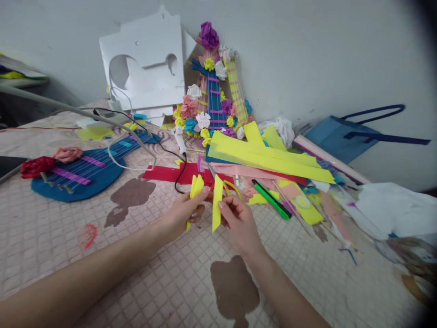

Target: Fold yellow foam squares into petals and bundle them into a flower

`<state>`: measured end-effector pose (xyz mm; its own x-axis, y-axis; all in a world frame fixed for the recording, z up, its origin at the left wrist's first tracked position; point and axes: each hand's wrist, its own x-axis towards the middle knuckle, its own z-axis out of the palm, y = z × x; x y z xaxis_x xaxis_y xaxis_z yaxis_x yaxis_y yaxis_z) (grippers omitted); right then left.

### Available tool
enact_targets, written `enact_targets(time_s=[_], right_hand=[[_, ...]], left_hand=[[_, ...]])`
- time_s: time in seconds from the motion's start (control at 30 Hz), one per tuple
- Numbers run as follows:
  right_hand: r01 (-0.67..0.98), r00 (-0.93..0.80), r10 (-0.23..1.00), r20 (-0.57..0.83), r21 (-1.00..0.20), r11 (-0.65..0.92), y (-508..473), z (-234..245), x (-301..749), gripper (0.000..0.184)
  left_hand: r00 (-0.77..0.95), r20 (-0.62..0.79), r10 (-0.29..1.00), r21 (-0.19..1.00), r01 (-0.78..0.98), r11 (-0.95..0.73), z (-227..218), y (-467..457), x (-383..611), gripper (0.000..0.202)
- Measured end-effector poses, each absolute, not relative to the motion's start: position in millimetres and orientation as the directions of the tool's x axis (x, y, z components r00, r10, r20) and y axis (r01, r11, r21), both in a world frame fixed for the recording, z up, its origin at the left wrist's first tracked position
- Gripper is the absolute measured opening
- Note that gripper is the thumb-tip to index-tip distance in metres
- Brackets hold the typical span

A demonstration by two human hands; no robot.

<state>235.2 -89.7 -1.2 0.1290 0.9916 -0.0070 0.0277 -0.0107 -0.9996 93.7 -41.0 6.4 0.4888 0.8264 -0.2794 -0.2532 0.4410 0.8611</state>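
Observation:
My left hand is closed around several yellow paper strips, which stick out above and below its fingers. Close by on the right, my right hand pinches one more yellow paper strip with slanted ends, held upright between thumb and fingers. A small gap separates the two lots of yellow paper. Behind the hands lie red paper strips and yellow-handled scissors, partly hidden by my right hand. A green utility knife rests to the right.
Long yellow sheets lie behind. A blue paper guitar with flowers is at left; flower-covered guitars lean on the wall. A glue gun trails a black cable. A blue bag and scraps lie right; a white cable crosses left.

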Motion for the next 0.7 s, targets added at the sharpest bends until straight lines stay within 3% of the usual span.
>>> enact_targets(time_s=[0.17,0.53,0.7], right_hand=[[-0.209,0.075,0.991,-0.113,-0.973,-0.095,-94.8,3.9,227.0,0.028],[-0.171,0.045,0.990,-0.133,-0.978,-0.124,-93.8,-11.1,213.5,0.027],[-0.148,0.056,0.987,-0.148,-0.979,-0.139,-94.9,-8.1,213.0,0.028]], left_hand=[[0.500,-0.325,0.802,0.763,-0.362,0.535,3.2,-44.4,97.4,0.031],[0.690,-0.271,0.671,0.680,-0.357,0.641,6.5,-60.2,104.9,0.044],[0.692,-0.211,0.691,0.713,-0.375,0.593,8.6,-62.1,104.4,0.050]])
